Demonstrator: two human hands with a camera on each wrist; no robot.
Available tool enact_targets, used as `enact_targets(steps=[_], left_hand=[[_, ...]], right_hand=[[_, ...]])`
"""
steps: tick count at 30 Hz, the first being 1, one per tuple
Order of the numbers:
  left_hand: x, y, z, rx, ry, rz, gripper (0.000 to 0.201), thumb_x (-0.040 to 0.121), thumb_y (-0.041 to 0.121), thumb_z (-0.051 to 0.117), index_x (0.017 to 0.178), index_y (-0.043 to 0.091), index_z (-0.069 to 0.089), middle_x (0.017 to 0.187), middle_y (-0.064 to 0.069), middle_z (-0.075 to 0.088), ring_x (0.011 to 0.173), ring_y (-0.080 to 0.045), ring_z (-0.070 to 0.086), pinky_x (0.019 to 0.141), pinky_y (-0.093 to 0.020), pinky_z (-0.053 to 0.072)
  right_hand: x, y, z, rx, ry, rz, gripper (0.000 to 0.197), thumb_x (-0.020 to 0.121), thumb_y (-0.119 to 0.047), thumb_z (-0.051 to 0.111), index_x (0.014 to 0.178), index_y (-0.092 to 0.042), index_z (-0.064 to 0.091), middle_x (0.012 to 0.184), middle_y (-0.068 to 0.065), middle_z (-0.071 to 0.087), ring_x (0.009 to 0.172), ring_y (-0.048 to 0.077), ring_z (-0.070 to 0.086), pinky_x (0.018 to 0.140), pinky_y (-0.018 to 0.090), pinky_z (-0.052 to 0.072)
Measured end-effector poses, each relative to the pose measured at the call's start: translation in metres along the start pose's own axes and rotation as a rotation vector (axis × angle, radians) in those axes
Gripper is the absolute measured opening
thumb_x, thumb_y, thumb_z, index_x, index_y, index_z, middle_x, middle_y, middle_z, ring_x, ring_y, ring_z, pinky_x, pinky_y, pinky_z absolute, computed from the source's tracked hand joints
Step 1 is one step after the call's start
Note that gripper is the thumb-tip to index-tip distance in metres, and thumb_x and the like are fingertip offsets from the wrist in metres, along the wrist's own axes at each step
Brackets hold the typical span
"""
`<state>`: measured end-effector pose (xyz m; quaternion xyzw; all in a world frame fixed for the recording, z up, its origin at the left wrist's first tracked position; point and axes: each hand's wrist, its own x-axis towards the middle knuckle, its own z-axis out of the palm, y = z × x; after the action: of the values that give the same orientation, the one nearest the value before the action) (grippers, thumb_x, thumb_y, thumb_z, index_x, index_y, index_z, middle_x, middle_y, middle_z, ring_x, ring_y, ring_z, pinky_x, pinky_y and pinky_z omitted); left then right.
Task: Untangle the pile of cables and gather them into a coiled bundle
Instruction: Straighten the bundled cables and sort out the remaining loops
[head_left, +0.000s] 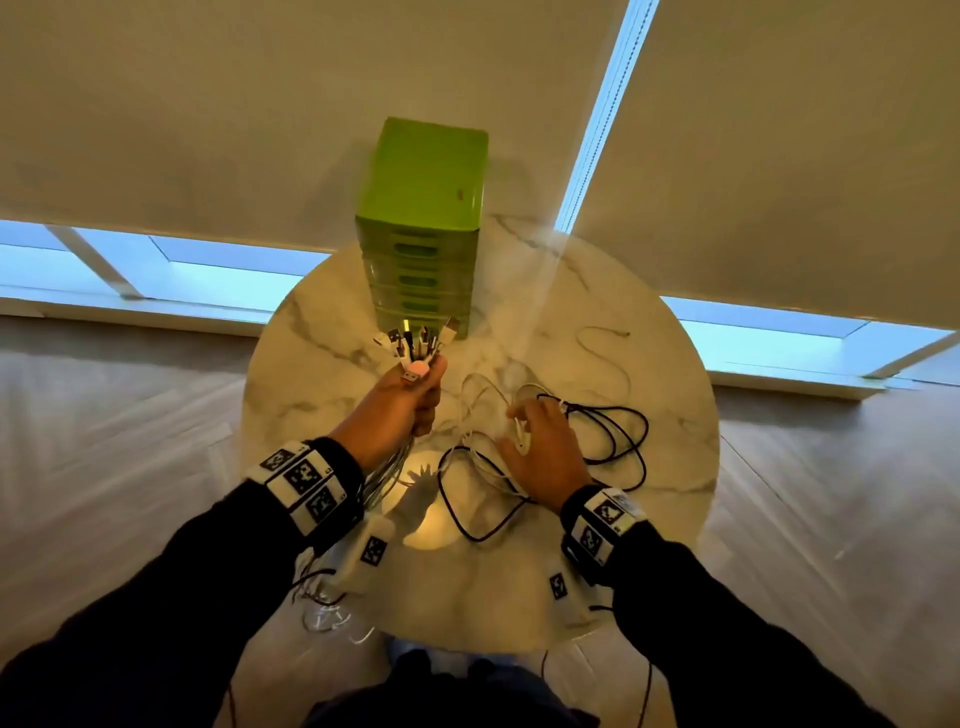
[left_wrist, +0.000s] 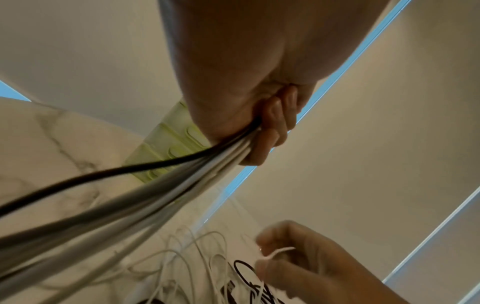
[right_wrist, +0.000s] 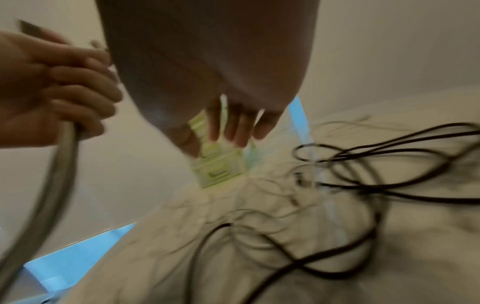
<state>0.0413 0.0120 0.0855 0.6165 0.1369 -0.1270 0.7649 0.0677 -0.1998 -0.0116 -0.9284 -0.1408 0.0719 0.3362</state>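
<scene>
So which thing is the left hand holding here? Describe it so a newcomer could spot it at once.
Start at the round marble table and the green drawer tower at its far side. Just in front of the tower, the left hand grips a bunch of cables upright. Unlike the loose black and white loops lying by the right hand, its plugs fan out above the fist.

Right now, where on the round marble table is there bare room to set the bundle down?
Bare marble lies left of the green plastic drawer unit, out to the round marble table rim. Crowded: loose black and white cables under the right hand, centre to right.
</scene>
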Motion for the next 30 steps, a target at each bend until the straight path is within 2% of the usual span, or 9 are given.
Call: enact_targets(steps=[2,4,8,10,14,18,20,24,30], left_hand=[[0.006,-0.006,0.01,0.004,-0.004,-0.01,0.034,0.107,0.022,0.041,0.075,0.023,0.033,0.053,0.013,0.028,0.044,-0.004,0.023,0.046,-0.021,0.021],[0.013,-0.013,0.021,0.017,0.0,-0.026,0.034,0.107,0.022,0.042,0.075,0.023,0.033,0.053,0.013,0.028,0.045,-0.004,0.022,0.048,-0.022,0.018],[0.028,-0.022,0.038,0.023,0.002,-0.079,0.034,0.107,0.023,0.042,0.075,0.024,0.031,0.053,0.013,0.027,0.045,-0.005,0.02,0.05,-0.026,0.014],[0.033,-0.024,0.04,0.003,0.028,-0.094,0.033,0.107,0.022,0.042,0.076,0.025,0.033,0.053,0.013,0.027,0.044,-0.004,0.02,0.048,-0.024,0.015],[0.038,-0.023,0.035,-0.012,0.083,-0.073,0.035,0.107,0.022,0.044,0.074,0.025,0.033,0.056,0.011,0.026,0.046,-0.006,0.02,0.045,-0.021,0.019],[0.043,-0.02,0.027,-0.066,0.124,-0.047,0.035,0.107,0.022,0.044,0.075,0.026,0.032,0.057,0.011,0.024,0.048,-0.006,0.017,0.047,-0.023,0.015],[0.042,-0.019,0.026,-0.068,0.14,-0.042,0.034,0.108,0.023,0.043,0.075,0.026,0.033,0.057,0.012,0.024,0.048,-0.006,0.018,0.046,-0.022,0.017],[0.037,-0.019,0.024,-0.048,0.152,-0.038,0.034,0.107,0.023,0.044,0.075,0.024,0.035,0.058,0.011,0.026,0.05,-0.008,0.019,0.047,-0.023,0.02],[0.021,-0.025,0.015,-0.014,0.213,-0.048,0.031,0.108,0.024,0.044,0.078,0.024,0.038,0.058,0.013,0.03,0.051,-0.007,0.022,0.05,-0.022,0.02]], right_hand=[[0.003,0.033,-0.017,-0.13,0.149,0.201,0.045,0.089,-0.03,0.067,0.125,-0.007,0.054,0.125,0.015,0.05,0.112,0.034,0.054,0.092,0.044,0.047],[0.005,0.058,-0.022,-0.162,0.071,0.319,0.053,0.094,-0.033,0.062,0.135,-0.002,0.049,0.133,0.021,0.048,0.122,0.039,0.047,0.1,0.045,0.041],[-0.004,0.066,-0.005,-0.185,-0.291,0.12,0.038,0.101,-0.012,0.048,0.137,-0.002,0.048,0.133,0.021,0.049,0.122,0.039,0.049,0.101,0.044,0.042],[-0.006,0.066,-0.001,-0.202,-0.394,0.124,0.04,0.096,-0.005,0.048,0.136,-0.006,0.051,0.131,0.019,0.051,0.121,0.036,0.052,0.101,0.042,0.044],[0.015,0.07,-0.026,-0.286,-0.293,0.23,0.033,0.084,-0.019,0.067,0.114,-0.009,0.058,0.119,0.014,0.053,0.109,0.034,0.055,0.089,0.041,0.049],[0.055,0.05,-0.05,-0.003,-0.015,-0.038,0.031,0.078,-0.018,0.073,0.103,-0.007,0.057,0.104,0.009,0.05,0.087,0.026,0.054,0.077,0.037,0.047],[0.074,0.033,-0.047,0.072,-0.133,-0.061,0.02,0.084,-0.012,0.067,0.102,-0.007,0.061,0.099,0.006,0.056,0.085,0.02,0.055,0.079,0.032,0.047],[0.1,0.023,-0.011,-0.147,-0.498,0.084,0.025,0.092,-0.018,0.058,0.115,-0.008,0.063,0.116,0.015,0.067,0.107,0.03,0.062,0.088,0.03,0.046],[0.12,0.027,0.021,-0.474,-0.498,0.213,0.041,0.094,-0.025,0.058,0.127,-0.002,0.051,0.135,0.023,0.053,0.124,0.04,0.054,0.097,0.038,0.047]])
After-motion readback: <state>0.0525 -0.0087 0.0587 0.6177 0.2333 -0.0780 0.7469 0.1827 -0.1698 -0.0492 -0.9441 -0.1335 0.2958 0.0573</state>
